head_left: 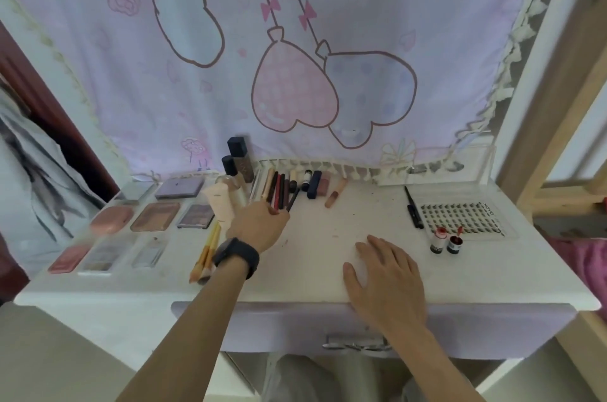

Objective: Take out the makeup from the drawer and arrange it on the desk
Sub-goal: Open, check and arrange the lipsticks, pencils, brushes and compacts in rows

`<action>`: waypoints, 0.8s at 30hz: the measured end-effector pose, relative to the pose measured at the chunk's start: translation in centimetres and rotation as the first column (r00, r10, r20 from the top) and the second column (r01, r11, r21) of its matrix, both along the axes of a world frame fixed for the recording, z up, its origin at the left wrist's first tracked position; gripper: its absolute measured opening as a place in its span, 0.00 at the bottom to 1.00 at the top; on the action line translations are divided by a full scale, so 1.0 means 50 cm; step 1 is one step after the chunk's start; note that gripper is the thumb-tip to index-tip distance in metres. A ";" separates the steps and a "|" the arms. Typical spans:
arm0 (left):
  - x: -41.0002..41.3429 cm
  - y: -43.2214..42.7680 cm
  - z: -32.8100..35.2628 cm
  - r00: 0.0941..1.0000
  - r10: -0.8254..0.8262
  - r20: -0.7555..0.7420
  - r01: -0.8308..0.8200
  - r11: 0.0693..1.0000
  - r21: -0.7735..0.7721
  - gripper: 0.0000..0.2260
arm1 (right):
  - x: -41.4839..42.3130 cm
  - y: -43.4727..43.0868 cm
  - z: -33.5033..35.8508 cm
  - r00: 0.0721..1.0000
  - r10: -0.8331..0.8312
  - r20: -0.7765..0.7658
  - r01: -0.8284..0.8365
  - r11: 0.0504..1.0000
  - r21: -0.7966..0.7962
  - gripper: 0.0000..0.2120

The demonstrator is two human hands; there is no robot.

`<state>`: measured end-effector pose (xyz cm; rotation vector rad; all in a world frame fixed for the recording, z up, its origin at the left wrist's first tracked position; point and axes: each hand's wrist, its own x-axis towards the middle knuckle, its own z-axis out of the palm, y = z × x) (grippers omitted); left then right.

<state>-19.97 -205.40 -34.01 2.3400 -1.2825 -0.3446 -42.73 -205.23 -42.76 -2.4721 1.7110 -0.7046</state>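
The desk (pixel 312 290) holds eight compacts (pixel 156 216) (three rows) and two red bottles (pixel 455 244).

Eight flat palettes (pixel 156 216), two hands (pixel 258 227) (pixel 384 273).

The only lettering close to legible runs sideways along the right edge of the clear lash tray (pixel 460 217), far right on the desk: a dark brand word that looks like "OYOYO", though the exact letters are uncertain. The dark-capped foundation bottle (pixel 244 168) at the far middle carries pale vertical lettering, too blurred to read. The cream tube (pixel 221 201) beside it bears a tiny illegible line. The two small red-topped vials (pixel 436 242) near the tray have dark labels whose print cannot be made out.
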 end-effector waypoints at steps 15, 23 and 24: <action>0.010 0.184 -0.093 0.955 -0.261 -0.140 0.212 0.933 -0.292 0.06 | -0.010 0.020 0.071 0.883 -0.037 0.468 -0.115 0.949 0.293 0.26; 0.016 0.196 -0.075 0.942 -0.323 -0.096 0.276 0.904 -0.326 0.06 | -0.018 0.000 0.081 0.652 -0.099 0.752 -0.222 0.923 0.314 0.11; 0.018 0.196 -0.074 0.944 -0.313 -0.101 0.265 0.906 -0.331 0.06 | -0.019 -0.001 0.083 0.657 -0.084 0.749 -0.243 0.917 0.316 0.12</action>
